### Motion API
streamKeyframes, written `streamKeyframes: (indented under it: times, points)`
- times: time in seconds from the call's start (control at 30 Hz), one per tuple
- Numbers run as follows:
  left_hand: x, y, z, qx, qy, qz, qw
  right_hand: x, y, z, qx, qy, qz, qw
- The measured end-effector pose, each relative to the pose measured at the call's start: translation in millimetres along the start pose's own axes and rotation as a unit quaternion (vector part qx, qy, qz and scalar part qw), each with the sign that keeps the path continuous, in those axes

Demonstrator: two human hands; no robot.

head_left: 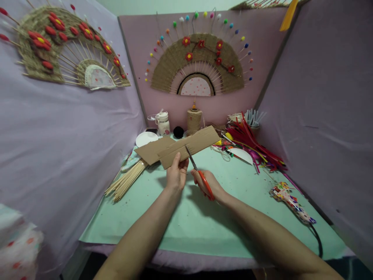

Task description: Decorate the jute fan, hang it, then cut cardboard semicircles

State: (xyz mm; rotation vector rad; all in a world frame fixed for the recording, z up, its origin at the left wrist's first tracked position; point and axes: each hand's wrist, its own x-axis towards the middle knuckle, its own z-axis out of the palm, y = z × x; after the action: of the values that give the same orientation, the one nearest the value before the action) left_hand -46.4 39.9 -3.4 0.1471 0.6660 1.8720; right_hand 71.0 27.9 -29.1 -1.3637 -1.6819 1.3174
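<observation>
My left hand [176,174] pinches the near edge of a long brown cardboard piece [177,148] and holds it up above the green table mat [163,217]. My right hand [210,185] grips orange-handled scissors [201,175]. Their blades point away from me and bite into the cardboard near its middle.
A bundle of bamboo sticks [128,179] lies left of the hands. At the back stand a twine spool [194,118], a glue bottle [163,122], a white plate [146,139] and a black yarn ball [178,132]. Red strips [253,146] pile at right. A patterned glue gun [291,202] lies near right.
</observation>
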Motion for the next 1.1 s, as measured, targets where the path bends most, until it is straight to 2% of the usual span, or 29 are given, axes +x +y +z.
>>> streamKeyframes:
  times: [0.27,0.47,0.67,0.87,1.1]
  points:
    - [-1.7,-10.2,-5.0,0.043,-0.029,-0.002,0.999,7.6,6.5,-0.8,0.032,-0.025,-0.041,0.998]
    - [-2.3,-13.1,-4.8,0.034,-0.009,-0.012,0.999,6.7,4.2,-5.9,0.000,-0.040,-0.020,0.999]
    - [1.8,-13.0,-5.7,0.018,-0.007,-0.008,1.000,7.7,2.2,-0.8,0.026,-0.015,0.016,0.999]
    - [-0.4,-19.7,-9.2,0.051,-0.022,-0.023,0.998,16.5,7.8,-3.7,0.080,-0.040,0.001,0.996]
    - [-3.7,-23.4,-6.1,0.034,-0.003,-0.031,0.999,14.8,3.7,-10.8,0.045,-0.039,0.019,0.998]
